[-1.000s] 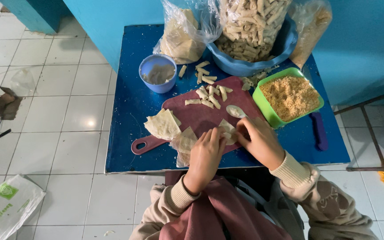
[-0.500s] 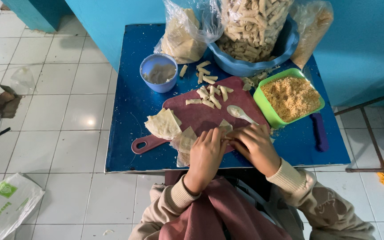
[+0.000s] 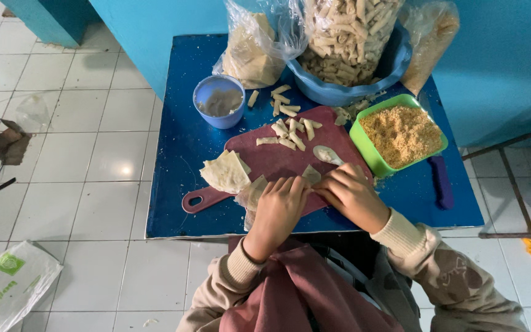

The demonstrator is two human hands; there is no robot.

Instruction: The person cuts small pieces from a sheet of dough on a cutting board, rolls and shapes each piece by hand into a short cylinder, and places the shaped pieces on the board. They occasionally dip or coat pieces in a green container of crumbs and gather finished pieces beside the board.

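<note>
Presently both hands are together at the near edge of the maroon cutting board, which lies on the blue table with its handle pointing to my left. My left hand and right hand meet over a pale wrapper, fingers curled down and pressed onto it. Only a small corner of that wrapper shows beyond the fingertips, so I cannot tell whether anything is pinched underneath. What shows is thin, off-white and slightly creased; the hands lie side by side across it, which suggests its long axis runs left to right along the board's near edge, though the covered part cannot be confirmed.

Just left of the left hand sits a stack of flat wrappers, roughly triangular, overhanging the board's left edge. A spoon lies on the board just beyond the right hand, bowl toward the far left. Further back on the board are several finished rolls, short pale sticks lying at mixed angles, a few spilled onto the table.

Beside the board on the right stands a green tray of crumbs. A small blue cup with greyish paste stands at the far left of the board. Behind, a blue basin holds a clear bag full of rolls, with two other bags flanking it.
</note>
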